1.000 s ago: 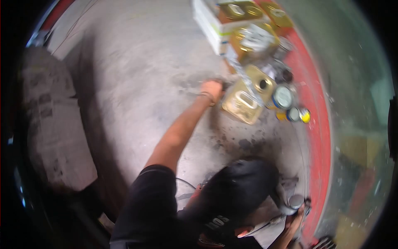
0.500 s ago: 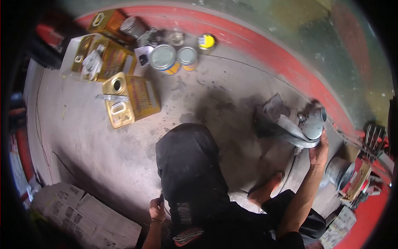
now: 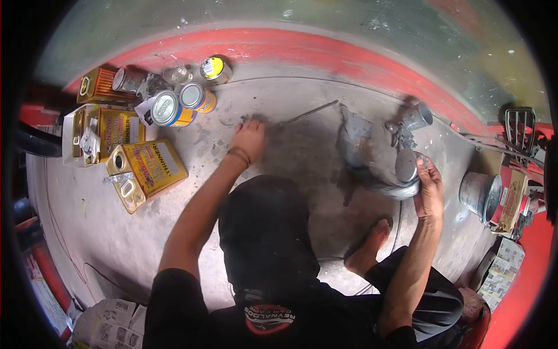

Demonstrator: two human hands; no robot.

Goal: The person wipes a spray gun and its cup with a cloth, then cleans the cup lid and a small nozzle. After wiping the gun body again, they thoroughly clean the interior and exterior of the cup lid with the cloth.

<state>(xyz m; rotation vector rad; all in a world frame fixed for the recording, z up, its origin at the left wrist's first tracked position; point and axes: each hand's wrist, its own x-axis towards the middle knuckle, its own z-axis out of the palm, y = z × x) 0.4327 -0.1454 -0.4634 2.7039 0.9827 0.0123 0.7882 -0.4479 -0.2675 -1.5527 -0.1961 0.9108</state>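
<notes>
My left hand (image 3: 249,139) reaches forward over the floor, palm down, fingers curled. A long thin dark rod (image 3: 311,111) runs out from its thumb side, blurred near the hand. My right hand (image 3: 429,186) grips the right edge of a grey, dusty round piece (image 3: 406,166), thumb and fingertips at its rim. Under it is a blurred, curved grey body (image 3: 398,189). A dusty grey cloth-like piece (image 3: 356,136) spreads to its left. Just beyond stands a grey cup-shaped container (image 3: 417,116), tipped on its side.
A gold thinner can (image 3: 156,168) and several more tins stand on the left, with two lidded paint cans (image 3: 166,109) behind. A grey bucket (image 3: 481,192) sits at right. Newspaper (image 3: 113,320) lies front left; a red-and-green wall (image 3: 290,43) closes the back.
My left hand has swung from beside my knee forward to the floor ahead, with the rod now showing. My right hand still grips the grey round piece. The view has shifted.
</notes>
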